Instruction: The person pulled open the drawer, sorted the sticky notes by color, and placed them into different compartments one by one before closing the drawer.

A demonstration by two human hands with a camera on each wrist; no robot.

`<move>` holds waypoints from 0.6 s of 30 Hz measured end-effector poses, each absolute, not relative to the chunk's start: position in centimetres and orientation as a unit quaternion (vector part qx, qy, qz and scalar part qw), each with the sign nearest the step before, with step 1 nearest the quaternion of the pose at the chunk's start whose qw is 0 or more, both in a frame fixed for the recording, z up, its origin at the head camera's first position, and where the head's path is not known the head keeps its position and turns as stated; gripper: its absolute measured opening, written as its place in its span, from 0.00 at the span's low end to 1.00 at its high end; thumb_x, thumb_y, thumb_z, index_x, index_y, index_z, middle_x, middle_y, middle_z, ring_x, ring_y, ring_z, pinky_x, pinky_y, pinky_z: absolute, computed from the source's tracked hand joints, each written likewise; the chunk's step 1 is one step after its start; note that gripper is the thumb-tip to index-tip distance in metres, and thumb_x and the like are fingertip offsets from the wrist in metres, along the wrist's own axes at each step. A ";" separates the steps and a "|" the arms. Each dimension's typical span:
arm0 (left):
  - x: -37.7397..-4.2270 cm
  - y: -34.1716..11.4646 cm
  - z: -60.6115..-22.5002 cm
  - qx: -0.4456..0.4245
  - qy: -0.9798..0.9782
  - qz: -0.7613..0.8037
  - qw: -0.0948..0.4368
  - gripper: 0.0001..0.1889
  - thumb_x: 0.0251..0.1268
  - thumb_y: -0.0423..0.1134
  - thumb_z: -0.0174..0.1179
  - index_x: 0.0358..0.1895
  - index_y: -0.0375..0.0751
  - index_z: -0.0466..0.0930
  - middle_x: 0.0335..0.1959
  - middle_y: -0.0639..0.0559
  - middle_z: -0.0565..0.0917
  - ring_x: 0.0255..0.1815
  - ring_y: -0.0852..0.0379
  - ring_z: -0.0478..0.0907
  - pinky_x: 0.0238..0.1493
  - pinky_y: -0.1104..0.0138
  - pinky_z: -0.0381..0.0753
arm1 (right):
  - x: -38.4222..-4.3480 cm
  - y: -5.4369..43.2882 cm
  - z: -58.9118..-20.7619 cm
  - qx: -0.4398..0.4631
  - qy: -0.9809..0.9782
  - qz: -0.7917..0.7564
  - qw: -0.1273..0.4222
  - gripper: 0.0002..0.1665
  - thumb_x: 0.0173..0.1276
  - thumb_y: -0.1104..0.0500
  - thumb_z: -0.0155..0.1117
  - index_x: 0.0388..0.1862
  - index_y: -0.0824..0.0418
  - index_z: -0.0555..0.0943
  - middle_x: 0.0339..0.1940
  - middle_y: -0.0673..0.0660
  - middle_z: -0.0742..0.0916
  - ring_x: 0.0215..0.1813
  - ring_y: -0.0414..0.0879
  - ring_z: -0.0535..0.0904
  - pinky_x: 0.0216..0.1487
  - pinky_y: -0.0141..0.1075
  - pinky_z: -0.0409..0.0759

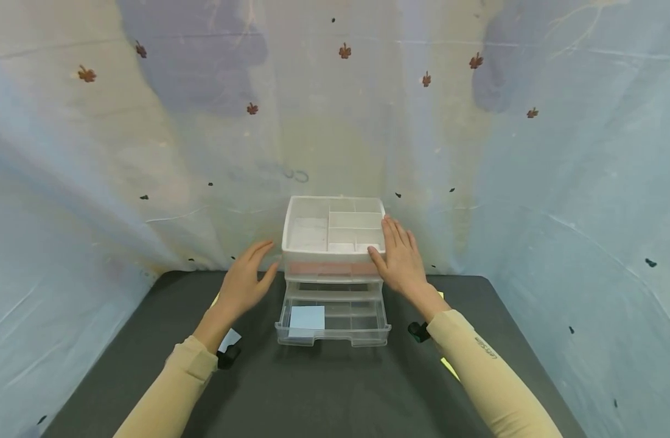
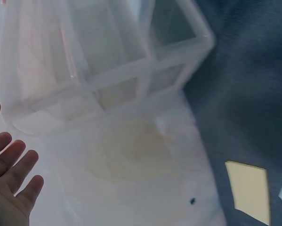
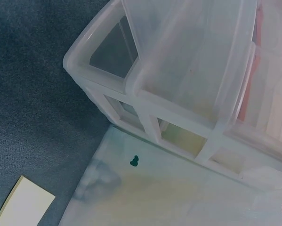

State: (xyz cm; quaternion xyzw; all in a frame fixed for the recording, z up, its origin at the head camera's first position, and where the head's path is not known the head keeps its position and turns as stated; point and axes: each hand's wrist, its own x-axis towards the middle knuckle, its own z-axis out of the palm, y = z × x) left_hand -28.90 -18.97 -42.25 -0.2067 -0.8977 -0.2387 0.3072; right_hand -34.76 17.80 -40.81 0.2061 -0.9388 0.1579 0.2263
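A white plastic drawer organizer (image 1: 306, 234) stands at the back of the dark table, with a divided tray on top and a pinkish drawer (image 1: 335, 269) beneath it. Its clear bottom drawer (image 1: 356, 336) is pulled out, and a light blue paper square (image 1: 307, 317) lies inside at the left. My right hand (image 1: 401, 258) rests against the organizer's upper right side, fingers extended and thumb at the front corner. Beside the left side is my left hand (image 1: 244, 283), fingers loosely straight, holding nothing. In the left wrist view its fingers (image 2: 23, 165) are spread near the organizer's side.
Yellow paper (image 1: 450, 368) lies on the table by the right forearm, and a blue piece (image 1: 230, 339) by the left wrist. Another yellow paper (image 2: 248, 190) shows in the left wrist view. A patterned sheet (image 1: 335, 140) hangs right behind the organizer.
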 end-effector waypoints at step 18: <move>-25.5 -25.2 -48.4 -0.115 -0.957 -0.200 0.177 0.28 0.79 0.44 0.60 0.75 0.35 0.70 0.73 0.35 0.71 0.66 0.31 0.75 0.61 0.37 0.77 | -34.7 17.9 -40.7 0.212 -0.935 0.169 0.227 0.48 0.84 0.34 0.41 0.87 0.61 0.46 0.88 0.57 0.52 0.87 0.57 0.47 0.83 0.59 0.45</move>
